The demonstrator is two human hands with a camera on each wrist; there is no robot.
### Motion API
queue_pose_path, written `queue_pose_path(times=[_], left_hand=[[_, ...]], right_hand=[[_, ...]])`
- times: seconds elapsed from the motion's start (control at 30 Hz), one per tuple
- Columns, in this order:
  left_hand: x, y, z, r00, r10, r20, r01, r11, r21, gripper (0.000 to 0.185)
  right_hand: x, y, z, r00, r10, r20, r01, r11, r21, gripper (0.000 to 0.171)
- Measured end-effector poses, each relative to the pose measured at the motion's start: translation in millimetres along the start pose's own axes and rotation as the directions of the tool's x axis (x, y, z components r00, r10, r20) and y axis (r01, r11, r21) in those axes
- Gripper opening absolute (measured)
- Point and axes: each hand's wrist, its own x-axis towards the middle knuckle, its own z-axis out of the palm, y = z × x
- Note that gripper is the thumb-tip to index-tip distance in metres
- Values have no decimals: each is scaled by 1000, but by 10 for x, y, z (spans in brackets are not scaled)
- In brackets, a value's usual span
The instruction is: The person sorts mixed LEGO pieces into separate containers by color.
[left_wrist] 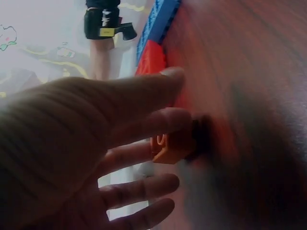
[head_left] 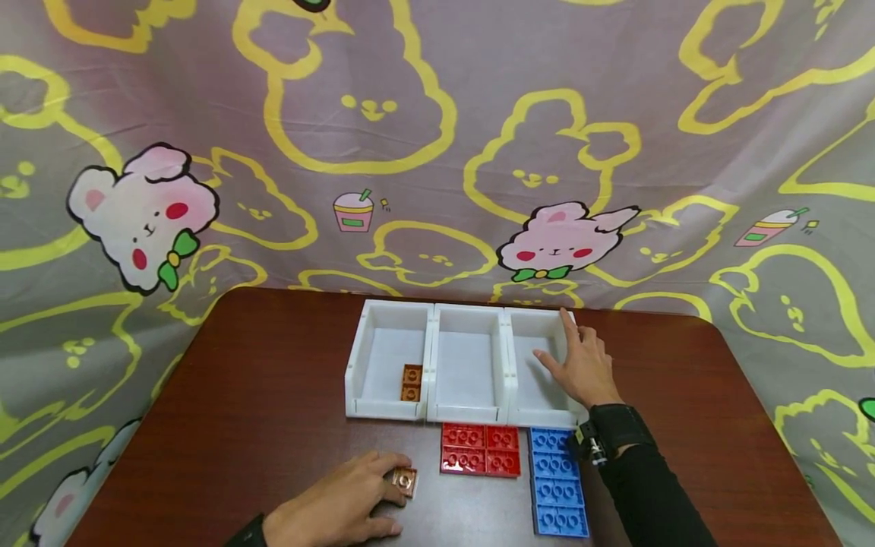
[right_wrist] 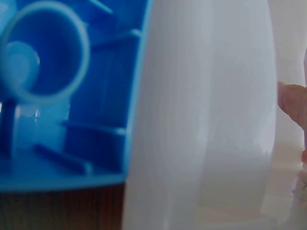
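A small orange brick lies flat on the brown table, close to the front edge. My left hand rests beside it, fingertips on its left side and thumb apart from it. The left wrist view shows those fairly straight fingers against the orange brick. My right hand lies with spread, straight fingers in the right-hand white bin and holds nothing. Only one fingertip shows in the right wrist view, past the white bin wall.
Three joined white bins stand mid-table. The left bin holds an orange brick, and the middle bin looks bare. Red bricks and a column of blue bricks lie in front. A patterned cloth hangs behind.
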Motion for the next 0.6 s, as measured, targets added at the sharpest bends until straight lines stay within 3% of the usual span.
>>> queue_pose_path(times=[0.13, 0.23, 0.33, 0.47, 0.6], left_hand=[[11, -3, -10, 999, 45, -17, -45, 999, 15, 16], [70, -6, -147, 1000, -2, -17, 1, 999, -37, 15], [201, -55, -352, 993, -106, -46, 101, 991, -88, 18], [443, -241, -555, 961, -219, -172, 207, 975, -85, 23], [700, -495, -616, 922, -237, -306, 239, 971, -29, 35]], right_hand=[[-3, 0, -3, 1000, -5, -1, 5, 1000, -1, 91], [-5, -4, -1, 1000, -7, 8, 7, 1000, 0, 91], [1, 1, 2, 1000, -1, 10, 1, 1000, 3, 91], [11, 13, -7, 1000, 15, 24, -15, 1000, 5, 92], [17, 12, -14, 999, 20, 34, -20, 1000, 9, 92]])
